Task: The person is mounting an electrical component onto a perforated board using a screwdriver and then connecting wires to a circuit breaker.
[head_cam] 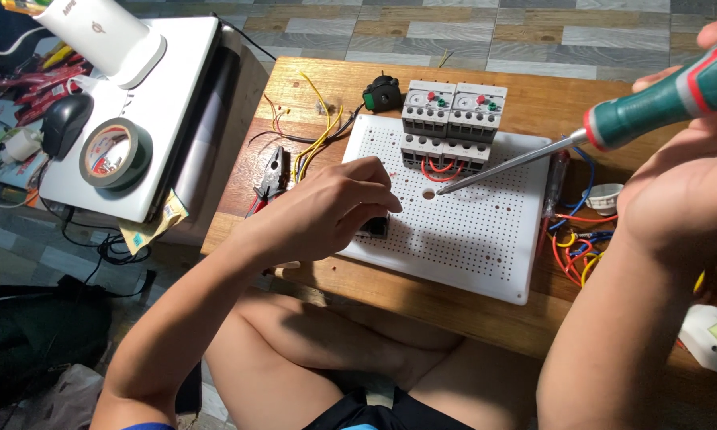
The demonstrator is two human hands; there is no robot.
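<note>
White perforated board (462, 231) lies on a low wooden table (390, 287), its near edge just short of the table's front edge; most of its surface is bare. Two grey relay units (452, 119) stand side by side at its far edge. Left hand (334, 211) rests curled on a small black component (374, 227) near the board's left edge. Right hand (685, 183) grips one green-handled screwdriver (613, 119), tip touching the board beside a hole. Loose coloured wires (577, 247) crowd the right side; pliers (272, 179) lie left.
</note>
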